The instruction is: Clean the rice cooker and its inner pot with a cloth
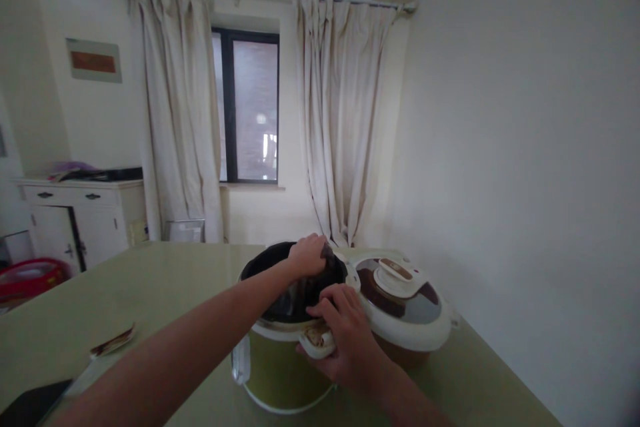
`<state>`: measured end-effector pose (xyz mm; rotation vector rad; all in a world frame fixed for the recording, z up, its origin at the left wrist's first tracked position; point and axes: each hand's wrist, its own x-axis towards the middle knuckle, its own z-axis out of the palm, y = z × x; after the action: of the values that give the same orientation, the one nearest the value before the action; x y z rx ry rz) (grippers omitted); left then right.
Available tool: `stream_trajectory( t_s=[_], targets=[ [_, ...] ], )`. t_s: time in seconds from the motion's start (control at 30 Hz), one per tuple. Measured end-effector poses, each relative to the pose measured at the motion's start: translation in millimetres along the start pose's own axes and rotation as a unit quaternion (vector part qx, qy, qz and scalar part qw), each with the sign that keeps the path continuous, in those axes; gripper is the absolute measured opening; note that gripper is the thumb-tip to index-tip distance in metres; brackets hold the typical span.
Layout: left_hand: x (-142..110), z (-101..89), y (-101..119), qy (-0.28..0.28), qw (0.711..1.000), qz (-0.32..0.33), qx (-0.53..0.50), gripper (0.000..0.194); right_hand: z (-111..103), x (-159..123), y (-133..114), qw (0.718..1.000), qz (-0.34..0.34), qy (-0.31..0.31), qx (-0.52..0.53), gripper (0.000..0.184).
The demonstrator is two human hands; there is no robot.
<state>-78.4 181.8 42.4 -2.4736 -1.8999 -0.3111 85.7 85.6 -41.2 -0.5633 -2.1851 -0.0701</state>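
Note:
A green pressure cooker (280, 373) stands on the pale green table (150, 287), with its dark inner pot (293, 297) exposed. My left hand (307, 257) reaches over the pot and grips its far rim, fingers curled. My right hand (345, 337) is closed around the cooker's near side handle (317, 340). The white and brown lid (405, 303) lies right beside the cooker, against my right hand.
A white wall runs along the table's right side. On the table's left lie a small flat packet (113, 341) and a dark object (30, 403). A white cabinet (80, 213), a red basin (30, 277) and a curtained window (250, 107) stand behind.

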Motion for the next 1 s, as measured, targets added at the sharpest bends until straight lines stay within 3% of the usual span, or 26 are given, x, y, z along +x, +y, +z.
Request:
stream_trajectory(
  t_s=[0.1, 0.2, 0.33, 0.4, 0.5, 0.57, 0.63, 0.73, 0.9, 1.0],
  targets=[
    [-0.2, 12.3, 6.3, -0.044, 0.996, 0.008, -0.080, 0.036, 0.8, 1.5, 1.8, 1.000, -0.011, 0.004, 0.000, 0.050],
    [-16.0, 12.8, 3.0, -0.144, 0.975, 0.057, -0.158, 0.027, -0.9, 2.9, 3.1, 1.000, -0.027, 0.003, -0.005, 0.050],
    [-40.9, -14.7, -19.4, -0.292, 0.921, 0.095, -0.237, 0.025, -5.5, 3.2, 3.4, 0.999, -0.041, -0.010, -0.007, 0.049],
    [-49.0, -34.9, -35.8, -0.333, 0.900, 0.095, -0.266, 0.025, -6.7, 2.5, 2.8, 0.999, -0.038, -0.009, -0.014, 0.042],
    [-55.5, -58.0, -53.2, -0.338, 0.887, 0.078, -0.305, 0.034, -5.8, 0.8, 1.5, 0.999, -0.026, 0.005, -0.025, 0.041],
    [-58.1, -62.6, -52.7, -0.313, 0.882, 0.055, -0.348, 0.042, -4.2, -0.6, 1.1, 0.999, -0.027, 0.017, -0.029, 0.041],
    [-60.8, -60.0, -43.4, -0.262, 0.896, 0.060, -0.353, 0.043, -2.9, -2.2, 1.3, 0.998, -0.032, 0.029, -0.038, 0.041],
    [-65.1, -57.2, -28.5, -0.207, 0.934, 0.118, -0.268, 0.035, -2.0, -4.5, 2.6, 0.997, -0.033, 0.046, -0.056, 0.040],
    [-63.8, -76.2, -34.7, -0.248, 0.939, 0.138, -0.192, 0.024, -2.1, -4.4, 3.5, 0.996, -0.029, 0.043, -0.068, 0.038],
    [-57.4, -76.3, -32.5, -0.248, 0.944, 0.143, -0.166, 0.015, -2.8, -3.0, 2.0, 0.997, -0.024, 0.032, -0.062, 0.037]
  ],
)
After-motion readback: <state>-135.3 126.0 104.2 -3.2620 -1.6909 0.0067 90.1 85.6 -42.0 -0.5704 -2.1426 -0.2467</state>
